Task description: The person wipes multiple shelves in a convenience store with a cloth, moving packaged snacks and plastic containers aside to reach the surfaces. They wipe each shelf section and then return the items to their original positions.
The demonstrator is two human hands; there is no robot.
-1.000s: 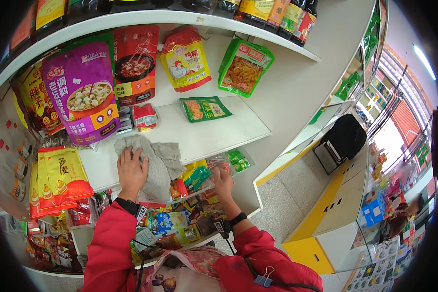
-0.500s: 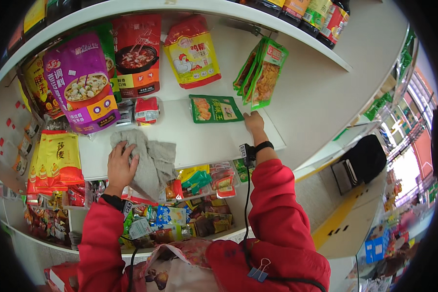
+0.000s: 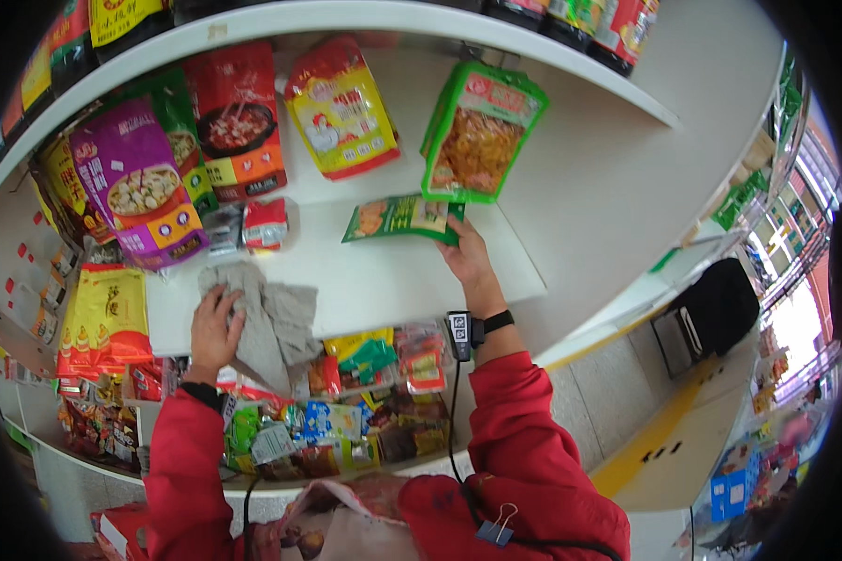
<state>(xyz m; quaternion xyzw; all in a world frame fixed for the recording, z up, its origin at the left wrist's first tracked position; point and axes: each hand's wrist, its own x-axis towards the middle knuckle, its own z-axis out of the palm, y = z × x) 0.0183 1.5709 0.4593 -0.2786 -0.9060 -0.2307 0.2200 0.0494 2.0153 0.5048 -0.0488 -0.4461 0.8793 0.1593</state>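
My right hand (image 3: 468, 257) pinches the right end of a flat green seasoning packet (image 3: 393, 219), which tilts up a little from the white shelf (image 3: 374, 290). Above it, a bunch of similar green packets (image 3: 482, 140) hangs from a rod. My left hand (image 3: 217, 327) lies on a crumpled grey cloth (image 3: 269, 318), with bent fingers gripping its left side. The cloth drapes over the shelf's front edge. Just behind it sits a small red and white packet (image 3: 266, 224).
Standing pouches line the shelf's back: purple (image 3: 138, 187), red (image 3: 236, 122) and yellow-red (image 3: 341, 107). Yellow packets (image 3: 108, 318) hang at the left. Bins of small snack packets (image 3: 337, 421) lie below the front edge. Bottles (image 3: 122, 19) stand on the curved upper shelf (image 3: 346, 19).
My right hand has lifted the green packet's right end off the shelf and tilted it. The hanging green packets have swung to face me. My left hand stays on the cloth, its fingers drawn closer together.
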